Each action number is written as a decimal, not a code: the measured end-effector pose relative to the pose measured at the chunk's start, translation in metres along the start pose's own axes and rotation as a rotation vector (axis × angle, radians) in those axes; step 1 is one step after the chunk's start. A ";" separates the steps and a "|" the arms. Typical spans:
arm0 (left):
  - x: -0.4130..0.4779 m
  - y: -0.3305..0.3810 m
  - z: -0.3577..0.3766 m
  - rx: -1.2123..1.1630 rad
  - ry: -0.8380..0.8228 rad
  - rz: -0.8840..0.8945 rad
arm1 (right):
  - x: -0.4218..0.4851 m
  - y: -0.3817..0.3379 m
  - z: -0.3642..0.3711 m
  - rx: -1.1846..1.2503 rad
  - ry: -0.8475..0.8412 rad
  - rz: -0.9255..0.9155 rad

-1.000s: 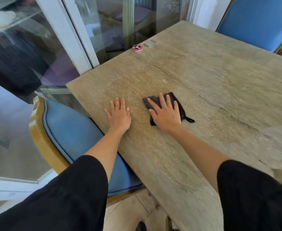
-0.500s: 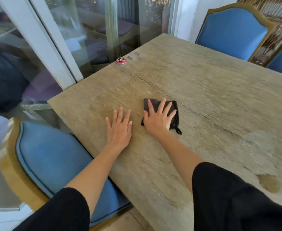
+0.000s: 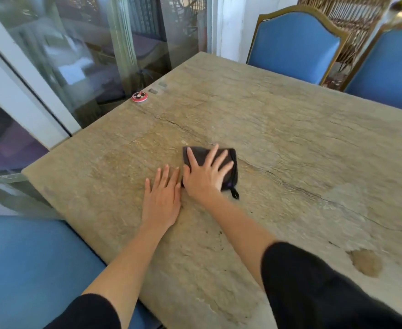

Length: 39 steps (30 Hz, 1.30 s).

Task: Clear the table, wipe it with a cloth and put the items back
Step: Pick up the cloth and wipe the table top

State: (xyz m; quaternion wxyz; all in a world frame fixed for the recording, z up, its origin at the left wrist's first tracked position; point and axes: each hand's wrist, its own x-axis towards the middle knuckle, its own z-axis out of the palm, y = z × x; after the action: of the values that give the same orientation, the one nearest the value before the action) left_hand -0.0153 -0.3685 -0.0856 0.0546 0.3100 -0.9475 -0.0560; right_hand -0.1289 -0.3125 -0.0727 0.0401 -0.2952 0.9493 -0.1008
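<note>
A folded dark grey cloth with a small loop tag lies on the rough stone table. My right hand presses flat on the cloth with its fingers spread and straight, hiding most of it. My left hand rests flat on the bare tabletop just left of the cloth, fingers straight and close to the right hand. A small round red and white disc sits at the table's far left edge.
Two blue padded chairs with gold frames stand at the far side. Another blue chair is at my near left. Glass doors run along the left. A dark patch marks the table's near right.
The view has shifted right and up, bringing the far chairs in. My right hand has slid the cloth a little left toward my left hand, and the two hands now lie closer together.
</note>
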 end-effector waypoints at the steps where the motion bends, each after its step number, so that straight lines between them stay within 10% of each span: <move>1: 0.000 0.000 0.001 0.000 -0.008 0.000 | 0.022 -0.002 -0.001 0.004 -0.005 0.022; 17: -0.004 0.003 -0.012 -0.109 -0.047 0.066 | -0.024 0.117 -0.029 -0.028 -0.046 0.480; 30: -0.037 -0.003 -0.056 -0.597 0.043 -0.258 | -0.091 0.040 -0.018 -0.107 -0.255 -0.721; 39: -0.096 0.032 -0.037 -0.489 -0.006 -0.182 | -0.208 0.207 -0.045 -0.135 -0.232 -0.871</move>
State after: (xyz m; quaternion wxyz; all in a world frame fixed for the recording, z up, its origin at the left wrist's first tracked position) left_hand 0.0482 -0.2883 -0.0508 0.1197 0.3713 -0.8742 -0.2891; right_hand -0.0783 -0.0197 -0.0696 0.0809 -0.6781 0.7304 -0.0124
